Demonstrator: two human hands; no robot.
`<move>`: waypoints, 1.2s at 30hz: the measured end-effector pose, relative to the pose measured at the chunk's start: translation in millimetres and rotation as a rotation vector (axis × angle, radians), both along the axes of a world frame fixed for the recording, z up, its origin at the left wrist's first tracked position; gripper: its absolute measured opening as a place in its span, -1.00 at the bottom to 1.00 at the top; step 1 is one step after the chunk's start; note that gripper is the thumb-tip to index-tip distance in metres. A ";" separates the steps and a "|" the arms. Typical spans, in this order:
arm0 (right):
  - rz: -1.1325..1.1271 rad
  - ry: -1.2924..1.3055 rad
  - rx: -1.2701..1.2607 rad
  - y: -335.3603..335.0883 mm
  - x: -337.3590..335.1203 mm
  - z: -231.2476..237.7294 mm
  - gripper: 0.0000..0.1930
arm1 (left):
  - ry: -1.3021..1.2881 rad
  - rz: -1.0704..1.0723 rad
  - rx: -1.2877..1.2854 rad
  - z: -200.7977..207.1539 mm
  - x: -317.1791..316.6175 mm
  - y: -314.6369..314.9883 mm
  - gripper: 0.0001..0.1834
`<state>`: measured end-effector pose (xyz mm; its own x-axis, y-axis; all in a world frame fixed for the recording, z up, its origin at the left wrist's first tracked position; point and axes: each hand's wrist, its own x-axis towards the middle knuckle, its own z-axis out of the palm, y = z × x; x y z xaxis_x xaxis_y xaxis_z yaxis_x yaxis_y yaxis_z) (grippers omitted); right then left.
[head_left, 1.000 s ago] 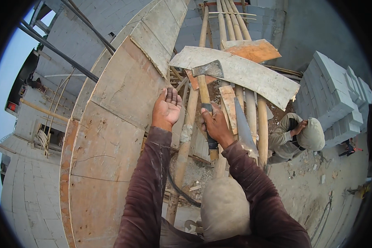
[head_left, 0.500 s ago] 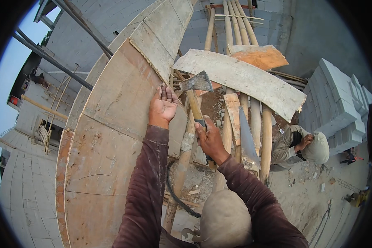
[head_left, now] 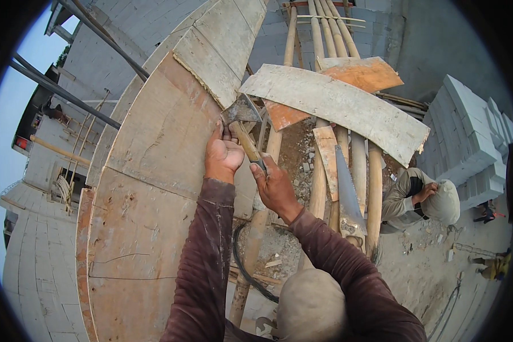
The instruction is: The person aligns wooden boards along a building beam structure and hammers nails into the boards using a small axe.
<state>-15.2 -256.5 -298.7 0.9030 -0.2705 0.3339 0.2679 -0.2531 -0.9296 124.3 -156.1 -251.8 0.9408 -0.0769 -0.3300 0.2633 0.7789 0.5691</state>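
My right hand [head_left: 276, 190] grips a hatchet [head_left: 246, 142] by the dark lower part of its wooden handle. The hatchet's metal head lies over the edge of a curved plywood panel [head_left: 154, 131], right at the fingertips of my left hand [head_left: 225, 157]. My left palm faces up, with thumb and fingers bent together at the panel's edge. The hatchet head partly covers those fingers, and anything small pinched there cannot be made out. A greyer plywood piece [head_left: 214, 54] joins the panel just beyond my left fingers.
Bamboo poles [head_left: 319, 188] run away from me on the right, with a handsaw [head_left: 349, 191] and a narrow plywood strip [head_left: 326, 157] on them. A curved grey board [head_left: 336, 108] lies across the poles. Lower right are a person in a cap [head_left: 424, 199] and stacked pale blocks [head_left: 470, 137].
The hatchet has swung left and down, its head now at my left fingertips. My right hand moved left with it; my left hand stayed at the panel's edge.
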 end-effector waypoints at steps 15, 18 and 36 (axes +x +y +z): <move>-0.123 -0.160 0.116 -5.4 -13.1 4.7 -0.64 | 0.039 -0.034 -0.015 4.0 -4.5 2.5 -0.80; -0.105 -0.151 0.152 -10.0 -21.5 -2.7 -0.61 | -0.001 -0.110 0.118 19.9 -23.7 -1.0 -0.75; -0.099 -0.014 0.228 34.2 -36.5 -30.4 -0.63 | -0.726 0.199 2.814 246.0 -36.3 24.1 -0.35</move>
<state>-51.7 -222.4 -329.1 0.8641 -0.4271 0.2664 0.2658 -0.0624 -0.9620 88.0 -132.0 -5.9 0.8303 -0.2834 0.4799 -0.1115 -0.9281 -0.3551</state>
